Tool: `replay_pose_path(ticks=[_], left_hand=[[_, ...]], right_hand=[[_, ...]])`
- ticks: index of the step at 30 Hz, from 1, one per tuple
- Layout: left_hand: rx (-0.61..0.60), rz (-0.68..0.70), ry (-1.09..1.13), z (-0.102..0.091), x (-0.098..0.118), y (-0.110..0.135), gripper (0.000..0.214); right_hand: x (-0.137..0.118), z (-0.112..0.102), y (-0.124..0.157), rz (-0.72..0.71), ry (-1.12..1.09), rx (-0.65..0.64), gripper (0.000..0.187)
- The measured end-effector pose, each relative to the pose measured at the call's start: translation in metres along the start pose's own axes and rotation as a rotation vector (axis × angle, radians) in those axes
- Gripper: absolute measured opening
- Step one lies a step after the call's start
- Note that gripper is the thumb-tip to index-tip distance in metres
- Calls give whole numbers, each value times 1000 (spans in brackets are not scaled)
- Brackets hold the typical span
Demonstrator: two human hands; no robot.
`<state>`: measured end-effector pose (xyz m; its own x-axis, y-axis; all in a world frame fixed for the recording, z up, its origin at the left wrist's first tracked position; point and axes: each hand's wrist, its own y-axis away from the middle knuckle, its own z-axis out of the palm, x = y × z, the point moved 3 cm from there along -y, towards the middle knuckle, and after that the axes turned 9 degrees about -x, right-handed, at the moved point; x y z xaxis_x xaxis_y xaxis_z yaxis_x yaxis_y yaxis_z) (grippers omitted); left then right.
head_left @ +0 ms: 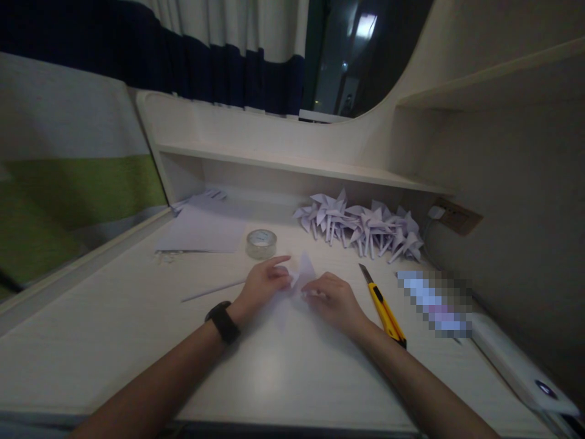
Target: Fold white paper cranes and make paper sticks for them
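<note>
Between my two hands is a small white folded paper piece (305, 268), one pointed corner standing up. My left hand (269, 281), with a dark watch (223, 321) on its wrist, pinches the paper's left side, its index finger stretched out above. From the right, my right hand (333, 299) is closed on the paper with thumb and fingertips. The lower part of the paper blends with the white desk. A thin rolled paper stick (210, 291) lies left of my left hand, its right end hidden behind that hand.
A tape roll (261, 243) sits behind my hands, with paper sheets (205, 225) to its left. Several paper pinwheels (361, 222) are heaped at the back right. A yellow utility knife (384, 311), blade out, lies by my right forearm. A white device (516, 363) stands along the right wall.
</note>
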<state>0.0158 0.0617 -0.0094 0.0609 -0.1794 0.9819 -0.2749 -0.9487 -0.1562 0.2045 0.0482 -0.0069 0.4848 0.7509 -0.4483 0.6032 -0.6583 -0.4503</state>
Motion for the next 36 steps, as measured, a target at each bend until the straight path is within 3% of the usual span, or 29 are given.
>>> replay_pose_path(ticks=[6, 21, 36], left_hand=[[-63, 51, -122, 6, -4, 0, 52], [-102, 49, -60, 9, -1, 2, 52], [-95, 37, -13, 10, -1, 2, 48]], right_hand=[[-4, -1, 0, -5, -10, -41, 18], [0, 1, 0, 42, -67, -18, 19], [4, 0, -2, 293, -205, 29, 27]])
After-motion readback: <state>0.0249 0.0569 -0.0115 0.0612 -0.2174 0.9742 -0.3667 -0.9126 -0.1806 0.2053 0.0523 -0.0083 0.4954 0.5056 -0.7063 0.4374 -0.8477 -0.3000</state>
